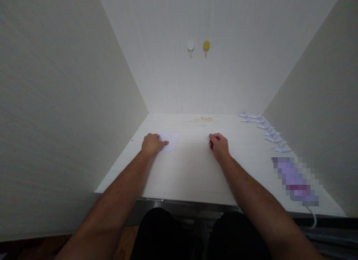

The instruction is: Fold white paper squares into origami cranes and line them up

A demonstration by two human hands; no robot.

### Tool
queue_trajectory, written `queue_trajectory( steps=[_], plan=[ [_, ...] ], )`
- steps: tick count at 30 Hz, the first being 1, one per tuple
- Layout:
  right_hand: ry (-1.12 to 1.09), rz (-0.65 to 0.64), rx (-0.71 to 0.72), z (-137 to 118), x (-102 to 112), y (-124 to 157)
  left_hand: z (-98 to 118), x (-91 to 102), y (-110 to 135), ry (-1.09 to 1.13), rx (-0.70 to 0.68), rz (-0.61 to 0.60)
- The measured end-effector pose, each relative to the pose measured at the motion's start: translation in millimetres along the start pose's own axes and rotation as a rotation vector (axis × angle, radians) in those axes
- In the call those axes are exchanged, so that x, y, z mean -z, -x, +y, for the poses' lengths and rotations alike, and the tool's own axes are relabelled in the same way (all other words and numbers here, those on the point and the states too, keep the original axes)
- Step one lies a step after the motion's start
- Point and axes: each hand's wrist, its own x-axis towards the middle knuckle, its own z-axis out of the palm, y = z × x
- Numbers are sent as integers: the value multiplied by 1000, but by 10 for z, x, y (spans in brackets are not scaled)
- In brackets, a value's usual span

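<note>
Paper sheets (172,139), white and apparently stacked, lie flat on the white table (184,174), left of its centre, at the left hand (151,143). Left hand: thumb extended over the top face, remaining fingers at the left edge of the paper; contact is evident, but whether the fingers pinch the sheets cannot be determined. Right hand (219,143): positioned right of the table's centre, well apart from the sheets, fingers curled and thumb tip against the index finger; no object is visible in this closed grip. Completed items: several origami cranes (275,139) are lined up along the right side of the table, up to the far right corner. Beside the near end of this row lies a pixelated purple object (293,180); a white cable (313,221) hangs at the near edge. Status, by judgement: the cranes are folded and set aside, apart from both hands; the sheets show no clear folds and count as unworked. Sheet quantity cannot be established from this view
</note>
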Motion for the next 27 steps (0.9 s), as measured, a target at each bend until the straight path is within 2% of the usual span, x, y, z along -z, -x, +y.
queue_trajectory(
  steps=[10, 17, 27],
  plan=[
    [3, -8, 4, 16, 3, -12, 4, -16, 7, 41, 9, 34],
    [17, -17, 12, 39, 45, -24, 48, -42, 43, 16, 78, 66],
    [40, -13, 9, -2, 43, 5, 117, -58, 120, 199, 101, 213]
  ],
)
